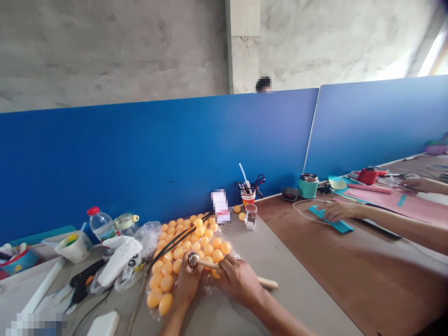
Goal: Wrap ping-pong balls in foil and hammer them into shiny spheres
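My right hand is closed round the pale wooden handle of a hammer. The hammer's shiny round metal head is right at my left hand. That hand is closed, with its fingertips partly hidden behind the head, so what it pinches cannot be made out. Beneath and beyond both hands lies a clear plastic bag of orange table-tennis balls, packed side by side. Long black strips run slantwise over the balls.
Left are a glue gun, a red-capped bottle, a paper cup and crumpled plastic. A cup of pens and a small clear box stand by the blue partition. Another person's hand touches a teal strip at right.
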Motion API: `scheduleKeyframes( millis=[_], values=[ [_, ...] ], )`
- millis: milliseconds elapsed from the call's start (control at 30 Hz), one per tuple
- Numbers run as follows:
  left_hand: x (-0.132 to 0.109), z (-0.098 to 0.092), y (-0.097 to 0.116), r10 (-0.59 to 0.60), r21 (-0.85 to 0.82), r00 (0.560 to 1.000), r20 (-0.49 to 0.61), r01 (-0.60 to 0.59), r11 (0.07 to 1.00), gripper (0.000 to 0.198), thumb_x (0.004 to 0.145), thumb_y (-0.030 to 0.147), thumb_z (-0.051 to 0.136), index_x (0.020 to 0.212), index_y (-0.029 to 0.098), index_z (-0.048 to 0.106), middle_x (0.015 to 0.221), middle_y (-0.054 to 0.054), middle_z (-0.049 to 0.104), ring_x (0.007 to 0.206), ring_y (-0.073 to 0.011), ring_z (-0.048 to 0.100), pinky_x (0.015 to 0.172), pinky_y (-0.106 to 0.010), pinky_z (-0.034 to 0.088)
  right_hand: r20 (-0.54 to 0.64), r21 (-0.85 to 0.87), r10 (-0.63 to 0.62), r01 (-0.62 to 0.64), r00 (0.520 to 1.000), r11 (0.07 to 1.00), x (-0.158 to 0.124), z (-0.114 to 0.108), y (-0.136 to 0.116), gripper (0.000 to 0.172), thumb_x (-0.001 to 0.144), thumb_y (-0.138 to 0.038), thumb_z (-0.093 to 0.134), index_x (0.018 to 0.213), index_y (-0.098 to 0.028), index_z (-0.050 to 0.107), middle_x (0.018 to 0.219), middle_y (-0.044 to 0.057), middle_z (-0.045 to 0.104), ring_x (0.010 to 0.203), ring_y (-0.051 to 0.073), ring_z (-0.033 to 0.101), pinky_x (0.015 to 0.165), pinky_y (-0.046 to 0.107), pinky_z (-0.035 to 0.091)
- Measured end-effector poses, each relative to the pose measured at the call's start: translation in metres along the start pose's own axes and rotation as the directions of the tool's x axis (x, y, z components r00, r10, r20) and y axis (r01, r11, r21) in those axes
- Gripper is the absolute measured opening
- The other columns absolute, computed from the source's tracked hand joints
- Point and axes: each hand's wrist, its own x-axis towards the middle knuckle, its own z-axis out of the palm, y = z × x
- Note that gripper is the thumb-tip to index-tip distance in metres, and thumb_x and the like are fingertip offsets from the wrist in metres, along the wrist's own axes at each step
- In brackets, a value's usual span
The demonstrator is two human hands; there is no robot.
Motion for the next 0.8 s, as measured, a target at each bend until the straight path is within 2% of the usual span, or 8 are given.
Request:
scheduleKeyframes(
  millis=[267, 400, 600, 800],
  values=[
    [0.0013, 0.0010, -0.0049, 0.004, 0.014, 1.000, 0.009, -0.004, 1.000, 0.034, 0.068, 0.035, 0.058, 0.098, 0.019, 0.053, 0.083, -0.003, 0.064, 0.071, -0.0209, 0.061, 0.067, -0.035, 0.052, 0.009, -0.008, 0.029, -0.029, 1.000, 1.000, -0.0002, 0.0015, -0.0001, 0.015, 0.090, -0.019, 0.048, 0.076, -0.020, 0.054, 0.077, 0.001, 0.062, 0.056, 0.011, 0.053, 0.054, 0.024, 0.028],
    [0.0030, -0.0001, -0.0072, -0.021, 0.017, 1.000, 0.001, 0.021, 1.000, 0.035, 0.068, 0.035, 0.056, 0.099, 0.019, 0.053, 0.082, -0.004, 0.064, 0.074, -0.0230, 0.063, 0.069, -0.038, 0.052, 0.014, -0.009, 0.002, -0.002, 1.000, 1.000, -0.0002, 0.0031, 0.0008, 0.014, 0.088, -0.018, 0.048, 0.076, -0.020, 0.055, 0.078, 0.001, 0.063, 0.058, 0.011, 0.055, 0.054, 0.025, 0.028],
    [0.0027, -0.0004, -0.0079, 0.033, 0.022, 0.999, -0.023, -0.033, 0.999, 0.032, 0.068, 0.032, 0.056, 0.098, 0.019, 0.056, 0.089, -0.007, 0.066, 0.080, -0.0231, 0.064, 0.073, -0.038, 0.052, 0.008, -0.014, -0.013, 0.013, 1.000, 1.000, 0.0010, 0.0022, -0.0014, 0.015, 0.089, -0.019, 0.048, 0.076, -0.020, 0.055, 0.078, 0.001, 0.063, 0.058, 0.011, 0.055, 0.053, 0.025, 0.028],
    [0.0014, 0.0003, -0.0035, -0.014, 0.037, 1.000, 0.002, 0.014, 0.999, 0.034, 0.068, 0.033, 0.056, 0.098, 0.018, 0.054, 0.080, -0.004, 0.063, 0.071, -0.0212, 0.061, 0.066, -0.035, 0.051, 0.016, -0.028, 0.017, -0.017, 1.000, 0.999, 0.0011, 0.0008, -0.0009, 0.015, 0.089, -0.019, 0.049, 0.075, -0.020, 0.054, 0.077, 0.000, 0.063, 0.056, 0.011, 0.055, 0.053, 0.025, 0.027]
  ],
)
